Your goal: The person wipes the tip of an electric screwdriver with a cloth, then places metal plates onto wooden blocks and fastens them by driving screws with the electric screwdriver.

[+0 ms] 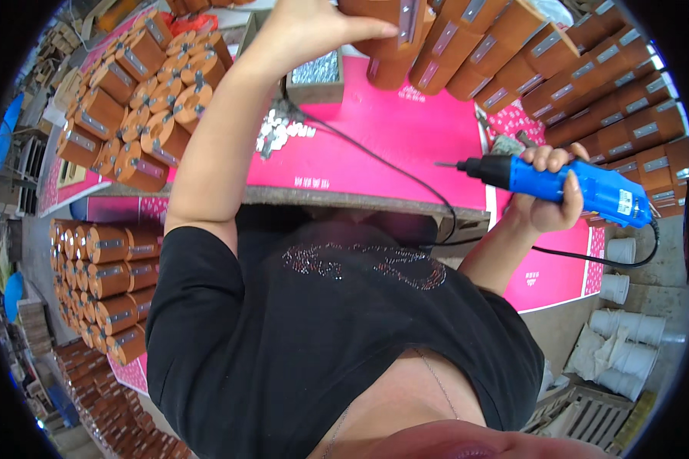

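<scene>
Gripping blue electric screwdriver, right hand closed | left hand apparently holding wooden block

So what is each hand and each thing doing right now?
Left hand: shut on a brown wooden block.
Brown wooden block: held at the stack by the table's far side.
Right hand: shut on the blue power screwdriver.
Blue power screwdriver: held level above the table, bit pointing left, cord attached.
Grey box: open, full of screws.

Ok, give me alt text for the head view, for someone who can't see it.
The right hand grips a blue corded electric screwdriver over a pink-covered table, while the left hand holds a brown cylindrical block with a metal plate. More brown blocks are stacked around.
</scene>
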The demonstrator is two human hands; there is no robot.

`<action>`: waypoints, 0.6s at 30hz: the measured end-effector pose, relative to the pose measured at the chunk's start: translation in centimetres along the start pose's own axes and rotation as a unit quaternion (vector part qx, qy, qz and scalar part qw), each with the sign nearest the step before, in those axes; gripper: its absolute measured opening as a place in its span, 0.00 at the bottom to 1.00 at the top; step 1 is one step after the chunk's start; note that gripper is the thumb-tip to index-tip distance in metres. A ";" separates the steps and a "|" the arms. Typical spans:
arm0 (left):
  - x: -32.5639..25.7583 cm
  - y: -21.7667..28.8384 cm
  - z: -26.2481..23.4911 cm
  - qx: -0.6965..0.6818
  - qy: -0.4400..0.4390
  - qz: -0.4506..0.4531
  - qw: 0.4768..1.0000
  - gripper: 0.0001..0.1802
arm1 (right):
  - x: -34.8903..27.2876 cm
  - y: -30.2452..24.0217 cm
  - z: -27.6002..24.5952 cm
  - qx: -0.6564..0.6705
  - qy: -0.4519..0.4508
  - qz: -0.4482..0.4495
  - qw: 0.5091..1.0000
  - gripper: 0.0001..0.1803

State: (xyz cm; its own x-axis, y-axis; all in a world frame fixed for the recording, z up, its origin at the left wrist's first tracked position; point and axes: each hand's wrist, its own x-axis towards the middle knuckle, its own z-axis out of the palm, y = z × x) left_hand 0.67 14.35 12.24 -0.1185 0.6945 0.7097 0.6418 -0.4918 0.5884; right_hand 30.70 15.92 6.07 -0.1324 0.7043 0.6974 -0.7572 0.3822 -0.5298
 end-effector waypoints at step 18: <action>-18.2 -6.2 1.4 0.004 -0.135 -0.183 0.974 0.30 | 9.9 3.6 1.5 0.070 -0.140 0.049 0.986 0.19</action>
State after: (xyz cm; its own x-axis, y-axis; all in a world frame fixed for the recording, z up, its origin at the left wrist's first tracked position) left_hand -0.10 5.54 -4.86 -0.1371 0.9359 0.3244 0.5996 -0.1822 0.7793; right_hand 25.65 23.38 11.81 -0.3658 0.5329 0.7630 -0.8102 0.2210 -0.5428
